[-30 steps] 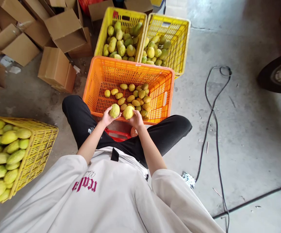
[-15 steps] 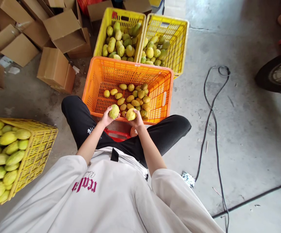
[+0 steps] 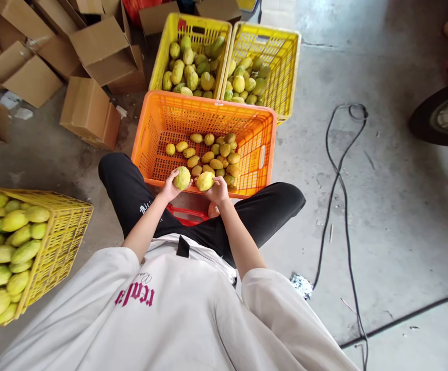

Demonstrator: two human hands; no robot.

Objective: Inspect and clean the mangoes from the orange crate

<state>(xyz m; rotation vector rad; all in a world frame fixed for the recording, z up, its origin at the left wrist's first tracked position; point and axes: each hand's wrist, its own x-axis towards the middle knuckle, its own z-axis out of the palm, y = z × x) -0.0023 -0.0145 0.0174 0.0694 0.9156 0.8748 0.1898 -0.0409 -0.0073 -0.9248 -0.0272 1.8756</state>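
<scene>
My left hand (image 3: 169, 189) is closed round a yellow-green mango (image 3: 182, 178), held just above the near rim of an orange crate (image 3: 154, 114). My right hand (image 3: 218, 190) grips a second, yellower mango (image 3: 205, 181) right beside the first. Both hands hover between my knees, over the crate's front edge. Inside the orange crate lie several small yellow mangoes (image 3: 212, 153), gathered toward its near right part.
Two yellow crates (image 3: 161, 50) (image 3: 291, 62) with green-yellow mangoes stand behind the orange one. Another yellow crate (image 3: 59, 232), heaped with mangoes, sits at my left. Cardboard boxes (image 3: 90, 111) pile up at the back left. A black cable (image 3: 342, 196) runs over the concrete floor at right, near a wheel (image 3: 442, 116).
My right hand has turned its mango slightly and shifted it a little toward the left one. My left hand and its mango stay almost still.
</scene>
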